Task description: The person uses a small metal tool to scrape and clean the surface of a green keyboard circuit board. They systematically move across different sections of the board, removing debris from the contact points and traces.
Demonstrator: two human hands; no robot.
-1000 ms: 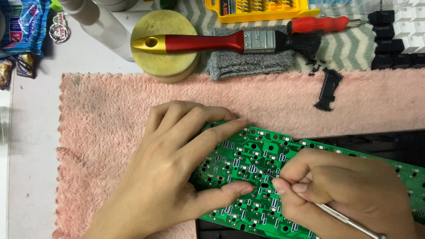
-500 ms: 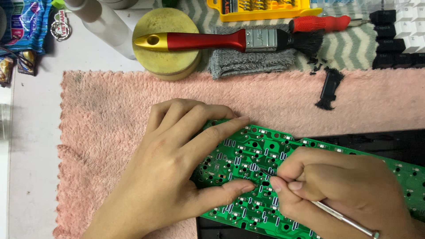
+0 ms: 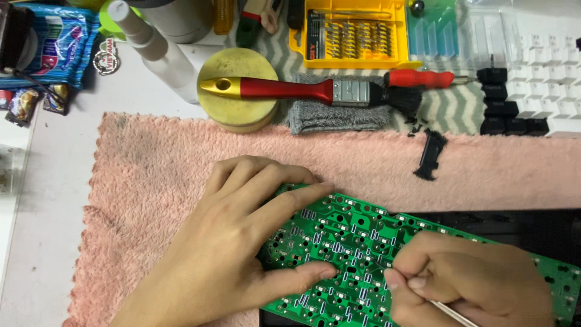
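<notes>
Green circuit board (image 3: 339,242): lying on pink towel (image 3: 151,175), worktop. Likely light, stiff, fragile; best held at edges. Left hand (image 3: 236,242) pressing it flat, fingers spread. Right hand (image 3: 466,284) pinching thin metal tool (image 3: 451,312). Red-handled brush (image 3: 315,91) resting behind.

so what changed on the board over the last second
Very little. The right hand, gripping the thin metal tool, slid slightly left across the green board. The left hand stayed pressed flat on the board's left end. Nothing was picked up or let go. The board, pink towel and red brush stayed put.
</notes>
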